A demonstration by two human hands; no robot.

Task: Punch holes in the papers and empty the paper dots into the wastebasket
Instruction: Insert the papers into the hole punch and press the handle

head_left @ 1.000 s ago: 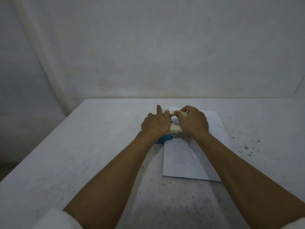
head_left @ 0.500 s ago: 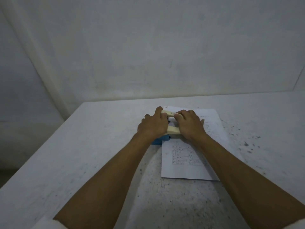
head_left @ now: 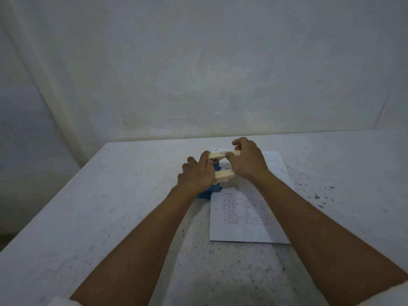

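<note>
Left hand point(head_left: 197, 176): curled over the left ends of the hole punch's cream handle bars, gripping.
Right hand point(head_left: 248, 163): closed on the far bar's right end.
Hole punch point(head_left: 223, 174): blue base, between both hands.
Paper point(head_left: 244, 219): flat under the right hand and forearm, left edge by the punch.
Table point(head_left: 110, 217): speckled white.

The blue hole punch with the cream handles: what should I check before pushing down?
1. Blue hole punch with cream handles sits on the white speckled table: ok.
2. White printed paper sheet lies flat: ok.
3. Paper edge inside the slot: cannot tell, hands hide it.
4. Left hand on the punch: ok.
5. Right hand grips the handle: ok.
6. Wastebasket nearby: cannot tell, none in view.
</note>
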